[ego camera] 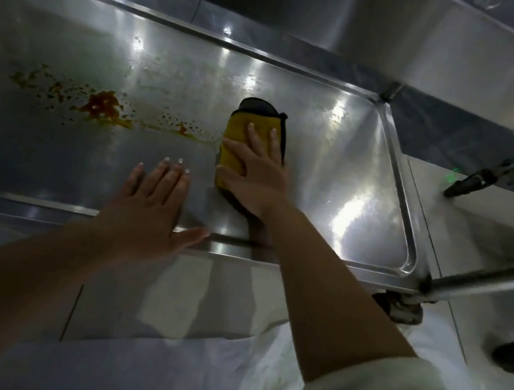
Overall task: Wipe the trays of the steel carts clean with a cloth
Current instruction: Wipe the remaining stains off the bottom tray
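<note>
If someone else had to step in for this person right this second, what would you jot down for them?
Left hand: flat and open, resting on the tray's near edge.
Right hand: fingers spread, pressing the yellow cloth onto the steel tray.
Done: the tray's right part looks shiny, with no stain showing.
Left: the orange-brown stain and its splatter trail, left of the cloth, are not yet wiped. A faint pale film shows toward the far rim too.

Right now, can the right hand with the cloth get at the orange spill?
Probably yes: right hand presses cloth flat beside the spill, bare tray between them; left hand sits nearer the rim.
</note>
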The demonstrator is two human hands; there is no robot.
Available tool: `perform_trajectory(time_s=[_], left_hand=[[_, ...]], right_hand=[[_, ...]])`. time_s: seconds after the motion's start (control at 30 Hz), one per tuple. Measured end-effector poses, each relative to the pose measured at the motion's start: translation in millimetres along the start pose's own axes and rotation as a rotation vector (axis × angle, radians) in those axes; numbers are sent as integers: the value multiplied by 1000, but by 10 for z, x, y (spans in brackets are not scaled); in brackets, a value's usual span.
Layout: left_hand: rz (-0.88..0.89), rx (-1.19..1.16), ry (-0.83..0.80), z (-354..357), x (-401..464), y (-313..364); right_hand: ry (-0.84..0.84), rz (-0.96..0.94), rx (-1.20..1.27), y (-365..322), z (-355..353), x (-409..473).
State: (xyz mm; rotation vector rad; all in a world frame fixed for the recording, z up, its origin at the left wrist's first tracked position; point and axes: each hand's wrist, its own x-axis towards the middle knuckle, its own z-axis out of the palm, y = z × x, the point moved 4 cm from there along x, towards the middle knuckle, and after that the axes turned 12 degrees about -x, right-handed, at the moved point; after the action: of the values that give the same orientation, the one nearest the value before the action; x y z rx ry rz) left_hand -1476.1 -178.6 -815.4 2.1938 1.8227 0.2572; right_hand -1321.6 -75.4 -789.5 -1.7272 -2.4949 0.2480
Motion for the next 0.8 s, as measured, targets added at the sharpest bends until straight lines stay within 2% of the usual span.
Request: perform_trajectory(time_s=[0.13,0.33,0.53,0.63,0.7,0.8], left_hand=[[-17,17,-19,15,8,-15],[-27,11,-26,46,24,-28],[-24,-6,-42,60,23,6],[-16,9,-24,62,5,13],[-14,-1,-20,60,9,16],[-15,3,-30,55,9,5]], right_hand=[[59,31,39,519,-138,-285],[169,451,99,1656,-425,-880],[92,622,41,1848,-497,-662],[49,642,12,1742,-485,-336],[44,588,-79,1546,-460,-124],[23,303,-214,925,-338,200]])
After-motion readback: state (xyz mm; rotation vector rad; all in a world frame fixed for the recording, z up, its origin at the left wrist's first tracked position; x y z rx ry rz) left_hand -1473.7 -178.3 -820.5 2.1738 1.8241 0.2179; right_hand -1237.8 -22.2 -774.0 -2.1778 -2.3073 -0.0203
